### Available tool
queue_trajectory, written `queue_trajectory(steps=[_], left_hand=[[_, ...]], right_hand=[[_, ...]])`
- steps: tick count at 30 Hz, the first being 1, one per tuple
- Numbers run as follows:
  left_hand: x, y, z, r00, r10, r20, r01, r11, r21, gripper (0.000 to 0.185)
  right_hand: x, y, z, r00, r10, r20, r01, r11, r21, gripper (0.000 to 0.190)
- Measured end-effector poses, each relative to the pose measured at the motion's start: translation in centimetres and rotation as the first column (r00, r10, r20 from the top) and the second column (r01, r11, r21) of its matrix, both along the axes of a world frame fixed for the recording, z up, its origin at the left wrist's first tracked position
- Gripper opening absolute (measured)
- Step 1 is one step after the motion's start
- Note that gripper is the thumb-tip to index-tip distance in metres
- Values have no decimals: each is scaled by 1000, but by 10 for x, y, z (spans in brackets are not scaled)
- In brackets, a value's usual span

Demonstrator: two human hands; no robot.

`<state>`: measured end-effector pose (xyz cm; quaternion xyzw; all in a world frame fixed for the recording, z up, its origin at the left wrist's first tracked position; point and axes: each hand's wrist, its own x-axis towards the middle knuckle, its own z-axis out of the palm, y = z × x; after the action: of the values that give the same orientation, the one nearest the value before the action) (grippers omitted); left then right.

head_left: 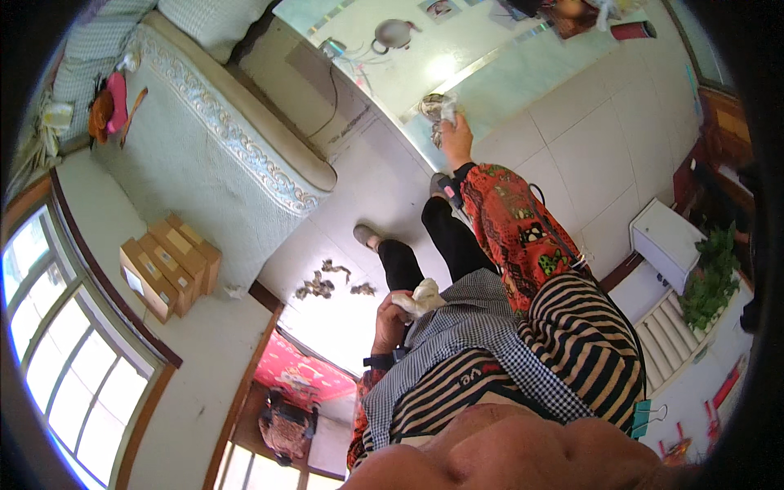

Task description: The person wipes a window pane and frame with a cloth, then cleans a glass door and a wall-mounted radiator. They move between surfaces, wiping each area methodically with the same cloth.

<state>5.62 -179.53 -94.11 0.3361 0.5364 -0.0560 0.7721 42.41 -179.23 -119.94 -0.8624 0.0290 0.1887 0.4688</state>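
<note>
My right hand (pixel 458 144) is stretched out over the near corner of a glossy light-green table (pixel 502 116). Its fingers hold a small crumpled white piece (pixel 449 108), tissue or cloth. Right beside it lies a round brown-and-white patterned object (pixel 432 106), its kind unclear. A second patterned piece (pixel 436 136) sits by the table edge, partly behind my fingers. Low by my lap, my left hand (pixel 389 321) grips a crumpled off-white cloth (pixel 422 299), which rests against the checked apron (pixel 471 306).
Several brown scraps (pixel 318 285) lie on the tiled floor near my feet. A covered sofa (pixel 214 147) stands left, with cardboard boxes (pixel 171 263) at its end. A mug (pixel 393 35) is on the table. On the right are a white bin (pixel 664 239), a radiator (pixel 664 340) and green plants (pixel 710 282).
</note>
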Motion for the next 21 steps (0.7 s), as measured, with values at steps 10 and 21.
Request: queue_trajectory(steps=[10,21], left_hand=[[49,-9,17,989,103,106,-93,991,-99,38],[61,-8,35,988,96,122,-69,976,-207,33]], right_hand=[[-93,39,80,705,689,171,-705,650,284,29],[56,-27,21,797,601,55,-488,695,-529,46]])
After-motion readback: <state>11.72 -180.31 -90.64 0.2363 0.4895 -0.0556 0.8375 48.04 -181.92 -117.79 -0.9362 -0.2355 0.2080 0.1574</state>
